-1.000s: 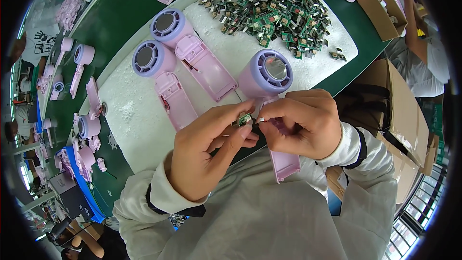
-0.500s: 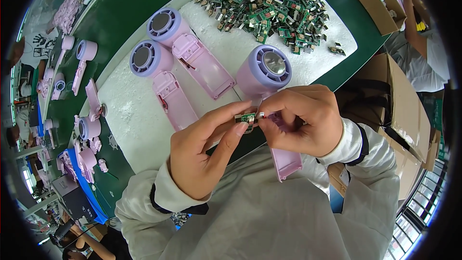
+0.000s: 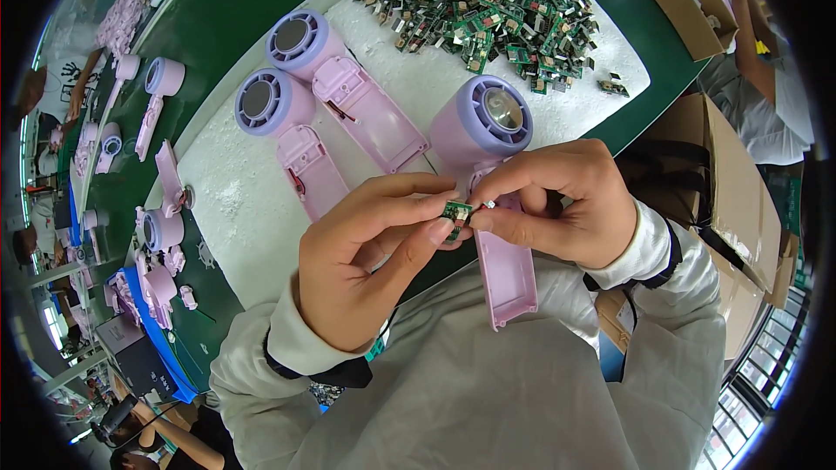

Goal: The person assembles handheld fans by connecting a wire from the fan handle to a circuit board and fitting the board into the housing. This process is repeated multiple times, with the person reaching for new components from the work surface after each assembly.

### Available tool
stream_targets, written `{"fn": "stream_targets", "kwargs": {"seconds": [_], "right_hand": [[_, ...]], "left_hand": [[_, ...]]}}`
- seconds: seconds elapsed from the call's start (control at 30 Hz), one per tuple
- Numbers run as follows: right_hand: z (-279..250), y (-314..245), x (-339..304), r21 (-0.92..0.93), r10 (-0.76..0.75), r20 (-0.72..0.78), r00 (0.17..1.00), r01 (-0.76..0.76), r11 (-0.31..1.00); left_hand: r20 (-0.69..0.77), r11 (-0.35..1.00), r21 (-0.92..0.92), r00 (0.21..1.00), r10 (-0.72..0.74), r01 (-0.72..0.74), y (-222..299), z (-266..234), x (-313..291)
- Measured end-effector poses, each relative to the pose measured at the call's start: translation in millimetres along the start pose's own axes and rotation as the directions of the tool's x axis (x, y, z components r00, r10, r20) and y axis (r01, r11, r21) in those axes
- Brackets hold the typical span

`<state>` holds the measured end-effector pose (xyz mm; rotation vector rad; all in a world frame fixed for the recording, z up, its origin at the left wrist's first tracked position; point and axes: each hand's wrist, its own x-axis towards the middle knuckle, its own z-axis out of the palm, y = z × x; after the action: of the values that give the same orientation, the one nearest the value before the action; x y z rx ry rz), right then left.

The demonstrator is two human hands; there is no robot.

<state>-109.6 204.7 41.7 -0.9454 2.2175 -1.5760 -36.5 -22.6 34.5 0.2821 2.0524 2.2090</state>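
Observation:
Between the thumb and fingers of my left hand [image 3: 370, 248] is a small green circuit board [image 3: 457, 211]. My right hand [image 3: 570, 209] is closed in a pinch beside the board, on a small white wire connector [image 3: 488, 204]. Under my right hand lies a pink and lilac handheld fan [image 3: 479, 126]; its open handle shell [image 3: 508, 287] extends toward my lap. Farther left rest two similar fans, one upper [image 3: 305, 43] and one lower [image 3: 274, 104], their handle shells open with thin wires inside.
A large heap of green circuit boards [image 3: 496, 13] covers the far part of the white mat [image 3: 218, 183]. More fans and pink shells lie on the green table at left. Cardboard boxes [image 3: 740, 200] stand at right. Other people are at the left and right edges.
Both hands have shifted slightly; the board has turned and sits closer to the right fingertips. The white connector has moved a little to the right. The fan's handle has swung slightly left.

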Motion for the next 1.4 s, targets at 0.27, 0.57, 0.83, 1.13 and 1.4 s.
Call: {"fn": "stream_targets", "kwargs": {"seconds": [0.27,0.57,0.83,1.13,1.4], "right_hand": [[-6,2,3,0.026,-0.009,0.063,0.998,0.007,1.000],[-7,0,1,0.062,0.040,0.066,0.997,-0.044,0.997],[-5,-2,-1,0.095,0.082,0.082,0.993,-0.090,0.991],[2,1,1,0.194,0.068,-0.016,0.998,-0.063,0.979],[3,6,4,0.148,-0.122,-0.063,0.991,0.130,0.980]], "left_hand": [[0.044,0.966,-0.229,0.992,-0.116,0.123,-4,-3,-1],[0.043,0.949,-0.261,0.984,-0.172,0.177,2,2,-3],[0.016,0.975,-0.198,0.994,-0.103,0.105,1,5,-8],[-0.058,0.993,-0.115,0.998,-0.034,0.027,3,7,-2],[-0.087,0.952,-0.245,0.974,-0.211,0.184,10,6,-3]]}}
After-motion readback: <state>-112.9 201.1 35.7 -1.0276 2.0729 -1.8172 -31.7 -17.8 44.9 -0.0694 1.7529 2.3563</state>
